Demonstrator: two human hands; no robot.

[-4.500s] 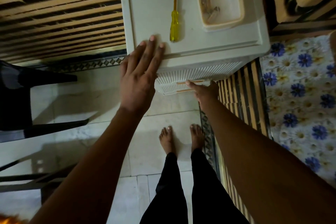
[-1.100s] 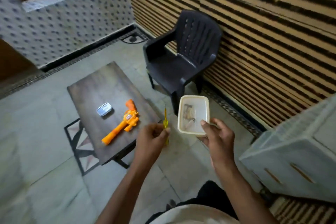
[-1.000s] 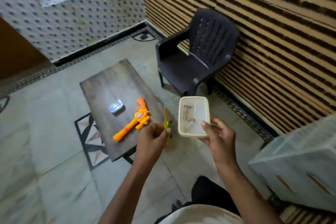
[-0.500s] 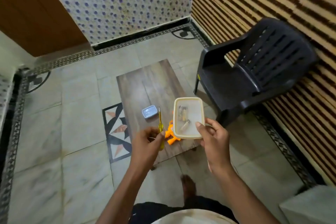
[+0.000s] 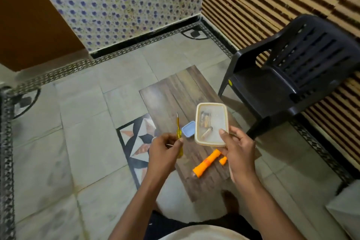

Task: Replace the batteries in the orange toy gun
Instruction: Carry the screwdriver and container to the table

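The orange toy gun (image 5: 206,162) lies on a low wooden table (image 5: 171,93), its rear half hidden behind my right hand. My left hand (image 5: 164,152) grips a yellow screwdriver (image 5: 178,136) by the handle, tip pointing away from me. My right hand (image 5: 238,151) holds a cream plastic tub (image 5: 212,143) by its near edge, thumb on the rim, above the table. A few batteries (image 5: 206,122) lie inside the tub.
A small blue lid or tray (image 5: 188,129) sits on the table beside the tub. A black plastic chair (image 5: 292,76) stands right of the table against a striped wall. Tiled floor (image 5: 83,142) surrounds the table. A white cabinet corner (image 5: 344,206) shows at the lower right.
I have turned from the white cabinet and walked up to the table, carrying the screwdriver and tub. The table and gun now lie directly under my hands.
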